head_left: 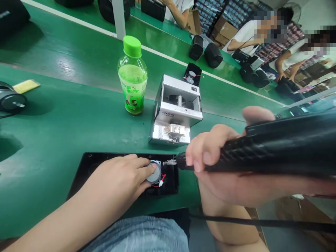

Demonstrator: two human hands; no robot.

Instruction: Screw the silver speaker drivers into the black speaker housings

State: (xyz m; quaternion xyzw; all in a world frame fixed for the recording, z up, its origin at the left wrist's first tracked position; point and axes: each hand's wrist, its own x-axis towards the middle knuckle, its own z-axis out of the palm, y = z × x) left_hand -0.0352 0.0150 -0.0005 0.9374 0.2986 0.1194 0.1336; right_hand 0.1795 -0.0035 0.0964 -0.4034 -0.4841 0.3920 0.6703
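In the lower middle of the frame, the left hand (115, 185) lies over a round metal speaker driver (153, 173), its grip open, with the fingertips pressed on the disc inside a black speaker panel (123, 156) on the green surface (65, 119). To the right, the right hand (210, 168) is closed around a black electric screwdriver (273, 150). Its long axis runs nearly level across the frame, with the tip (180, 161) aimed left at the driver, near it, at the panel's right edge. A silver screw feeder (174, 108) stands just above the panel, and a green-capped bottle (132, 77) stands to its upper left.
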